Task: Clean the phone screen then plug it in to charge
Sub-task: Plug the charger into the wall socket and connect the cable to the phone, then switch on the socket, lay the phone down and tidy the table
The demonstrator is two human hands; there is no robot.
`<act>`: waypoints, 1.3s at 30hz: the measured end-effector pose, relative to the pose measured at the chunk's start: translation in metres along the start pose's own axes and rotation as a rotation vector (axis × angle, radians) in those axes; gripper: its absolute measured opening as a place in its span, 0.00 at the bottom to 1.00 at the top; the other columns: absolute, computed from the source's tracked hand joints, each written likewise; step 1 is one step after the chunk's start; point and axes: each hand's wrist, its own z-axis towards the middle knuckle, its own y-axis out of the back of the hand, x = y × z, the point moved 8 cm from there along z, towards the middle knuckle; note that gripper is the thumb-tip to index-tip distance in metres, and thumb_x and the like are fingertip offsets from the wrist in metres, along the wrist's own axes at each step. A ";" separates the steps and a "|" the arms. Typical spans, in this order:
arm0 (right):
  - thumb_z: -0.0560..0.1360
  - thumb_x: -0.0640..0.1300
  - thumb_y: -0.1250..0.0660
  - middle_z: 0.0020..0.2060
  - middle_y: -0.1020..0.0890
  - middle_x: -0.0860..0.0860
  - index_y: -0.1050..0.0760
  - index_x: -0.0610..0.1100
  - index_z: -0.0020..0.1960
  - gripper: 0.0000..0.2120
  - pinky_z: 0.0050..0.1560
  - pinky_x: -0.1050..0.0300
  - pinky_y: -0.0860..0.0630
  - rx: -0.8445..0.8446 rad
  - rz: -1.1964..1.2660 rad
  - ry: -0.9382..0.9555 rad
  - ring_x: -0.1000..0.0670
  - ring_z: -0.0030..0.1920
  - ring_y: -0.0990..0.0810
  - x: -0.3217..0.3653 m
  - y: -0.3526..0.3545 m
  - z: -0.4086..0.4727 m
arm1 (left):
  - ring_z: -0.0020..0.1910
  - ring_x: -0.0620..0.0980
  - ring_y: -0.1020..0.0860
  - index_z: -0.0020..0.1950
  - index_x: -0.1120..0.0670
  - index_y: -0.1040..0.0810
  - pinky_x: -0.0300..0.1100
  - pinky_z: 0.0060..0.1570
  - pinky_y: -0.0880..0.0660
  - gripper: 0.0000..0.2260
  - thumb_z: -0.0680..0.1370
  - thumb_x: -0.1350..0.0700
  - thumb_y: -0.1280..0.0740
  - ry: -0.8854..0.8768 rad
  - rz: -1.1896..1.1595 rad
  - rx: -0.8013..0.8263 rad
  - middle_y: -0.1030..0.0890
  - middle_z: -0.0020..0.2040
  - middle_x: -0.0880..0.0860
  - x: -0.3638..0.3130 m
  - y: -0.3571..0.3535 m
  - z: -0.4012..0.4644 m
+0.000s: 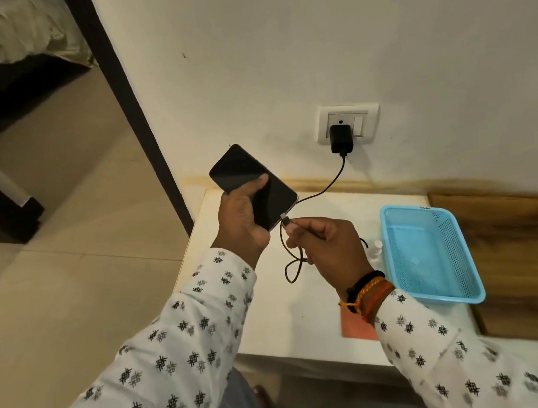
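Black cable (322,189) plug at phone (251,185) port (seating unclear).

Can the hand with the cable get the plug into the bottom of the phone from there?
Probably yes. The right hand pinches the cable just behind its plug, which sits right at the bottom edge of the phone held in the left hand. Nothing lies between them.
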 end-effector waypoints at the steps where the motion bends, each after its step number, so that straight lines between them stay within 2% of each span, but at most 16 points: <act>1: 0.75 0.46 0.30 0.34 0.15 0.53 0.15 0.50 0.47 0.05 0.41 0.56 0.22 -0.004 -0.008 0.004 0.59 0.36 0.19 0.001 0.000 0.000 | 0.47 0.58 0.18 0.69 0.59 0.25 0.42 0.31 0.19 0.24 0.73 0.63 0.27 0.002 0.006 -0.005 0.17 0.56 0.59 0.001 0.001 0.001; 5: 0.74 0.48 0.30 0.33 0.15 0.54 0.15 0.51 0.45 0.05 0.44 0.54 0.19 -0.003 -0.049 0.021 0.59 0.37 0.18 0.003 0.000 -0.001 | 0.47 0.59 0.17 0.68 0.59 0.24 0.44 0.34 0.18 0.24 0.73 0.63 0.26 -0.004 0.022 -0.023 0.16 0.56 0.60 0.003 0.006 0.003; 10: 0.73 0.48 0.29 0.31 0.16 0.55 0.15 0.52 0.42 0.05 0.39 0.64 0.26 -0.052 -0.056 0.026 0.61 0.34 0.20 0.001 0.006 -0.002 | 0.43 0.57 0.17 0.67 0.59 0.24 0.43 0.31 0.19 0.23 0.73 0.63 0.26 -0.001 0.010 -0.036 0.16 0.53 0.59 0.004 0.007 0.005; 13: 0.73 0.47 0.29 0.31 0.16 0.56 0.16 0.54 0.41 0.05 0.38 0.65 0.25 -0.069 -0.060 0.030 0.61 0.34 0.19 0.001 0.007 -0.003 | 0.42 0.57 0.16 0.67 0.59 0.23 0.42 0.31 0.20 0.23 0.72 0.62 0.26 0.004 0.010 -0.033 0.16 0.52 0.59 0.005 0.007 0.005; 17: 0.73 0.48 0.29 0.31 0.16 0.56 0.17 0.56 0.40 0.05 0.40 0.61 0.22 -0.059 -0.079 0.039 0.60 0.35 0.19 0.003 0.005 -0.003 | 0.46 0.58 0.17 0.68 0.58 0.24 0.42 0.32 0.20 0.24 0.73 0.62 0.26 -0.004 0.012 -0.044 0.17 0.59 0.60 0.005 0.007 0.005; 21: 0.74 0.47 0.29 0.31 0.16 0.56 0.16 0.53 0.41 0.04 0.40 0.64 0.24 -0.071 -0.086 0.043 0.61 0.34 0.19 0.005 0.005 -0.004 | 0.48 0.59 0.17 0.68 0.58 0.25 0.43 0.32 0.19 0.24 0.72 0.62 0.26 -0.015 0.007 -0.049 0.17 0.60 0.61 0.004 0.006 0.004; 27: 0.74 0.45 0.29 0.30 0.16 0.54 0.15 0.49 0.44 0.04 0.40 0.63 0.22 -0.081 -0.104 0.054 0.60 0.33 0.20 0.009 0.006 -0.007 | 0.58 0.64 0.18 0.68 0.58 0.26 0.49 0.40 0.18 0.24 0.72 0.65 0.26 -0.059 0.046 -0.034 0.18 0.61 0.62 0.001 0.001 0.003; 30: 0.75 0.45 0.29 0.31 0.16 0.54 0.15 0.48 0.44 0.05 0.38 0.66 0.23 -0.079 -0.104 0.064 0.61 0.33 0.20 0.010 0.005 -0.007 | 0.53 0.61 0.16 0.66 0.57 0.25 0.49 0.38 0.18 0.24 0.72 0.65 0.26 -0.070 0.052 -0.028 0.17 0.59 0.60 -0.001 0.000 0.002; 34: 0.75 0.45 0.30 0.29 0.17 0.54 0.15 0.48 0.43 0.05 0.37 0.72 0.27 -0.090 -0.116 0.077 0.60 0.33 0.21 0.010 0.006 -0.006 | 0.44 0.56 0.15 0.58 0.53 0.24 0.48 0.34 0.18 0.20 0.70 0.66 0.24 -0.103 0.092 -0.026 0.15 0.50 0.56 -0.003 0.000 0.003; 39: 0.75 0.46 0.30 0.29 0.18 0.55 0.16 0.47 0.40 0.07 0.36 0.75 0.29 -0.105 -0.126 0.067 0.61 0.33 0.21 0.006 0.005 -0.004 | 0.40 0.53 0.14 0.53 0.51 0.24 0.48 0.33 0.18 0.18 0.70 0.66 0.24 -0.127 0.127 -0.010 0.14 0.47 0.54 -0.003 -0.002 0.003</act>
